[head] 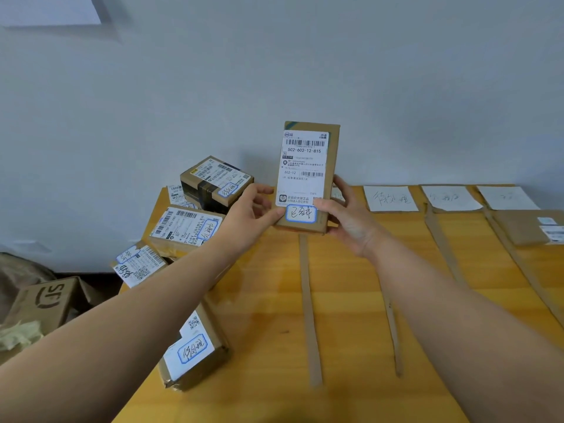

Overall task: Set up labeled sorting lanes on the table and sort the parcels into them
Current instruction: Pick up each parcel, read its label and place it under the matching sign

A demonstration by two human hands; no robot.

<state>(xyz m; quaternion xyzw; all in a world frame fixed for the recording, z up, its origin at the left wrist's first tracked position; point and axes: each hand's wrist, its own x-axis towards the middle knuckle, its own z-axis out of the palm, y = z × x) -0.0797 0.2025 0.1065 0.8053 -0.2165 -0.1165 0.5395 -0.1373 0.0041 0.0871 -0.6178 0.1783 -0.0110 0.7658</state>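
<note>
Parcel [305,178], a flat brown cardboard box, is held upright in the air above the far part of the table [351,300], with its printed shipping label [303,166] facing the camera. A blue-bordered sticker [300,214] with handwriting sits at the lower end of that face.

Left hand [253,210] grips the lower left edge: thumb on the front face beside the sticker, fingers curled behind. Right hand [351,221] grips the lower right edge likewise: thumb on the front, fingers round the side and back.

Four cardboard strips [309,315] lie on the tabletop, running front to back and dividing it into lanes. Three paper lane labels [390,198] with handwriting lie at the far edge, one per lane. A fourth sheet is mostly hidden behind the right hand. One flat package [525,227] lies in the far-right lane, just in front of its paper label.

Further parcels [186,225] are piled at the left end of the table, each bearing a shipping label and a blue-bordered sticker. A carton [45,300] marked SF stands on the floor to the left
</note>
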